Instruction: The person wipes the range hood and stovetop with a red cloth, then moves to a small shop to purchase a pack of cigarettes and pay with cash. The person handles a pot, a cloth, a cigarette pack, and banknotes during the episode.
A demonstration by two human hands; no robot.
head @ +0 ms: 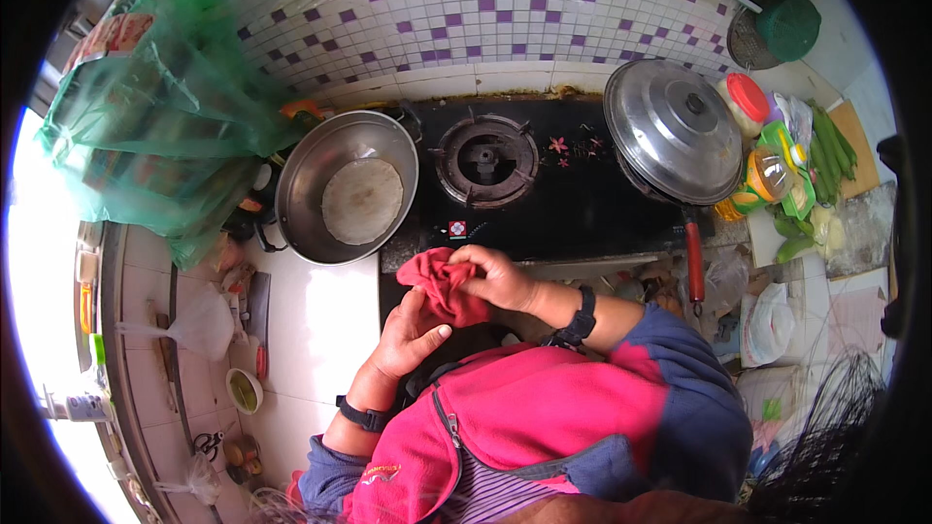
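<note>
A crumpled red cloth [445, 290] is bunched between my two hands, in front of the stove's near edge. My right hand [502, 278] pinches its upper right side with thumb and fingers. On the lower left, my left hand [409, 338] grips the cloth with its fingertips, thumb sticking out. A large metal basin [298, 193] stands left of the burner, and a pale round flatbread [362, 201] lies inside it. Just beyond my hands is the black gas stove [568, 225] with a bare burner [486, 159].
On the right burner sits a lidded pan [673, 132], its red handle [694, 262] jutting toward me. An oil bottle [764, 173], a red-lidded jar [744, 103] and green vegetables [828, 153] crowd the right. Green plastic bags [182, 131] fill the left corner. A small bowl [244, 391] stands lower left.
</note>
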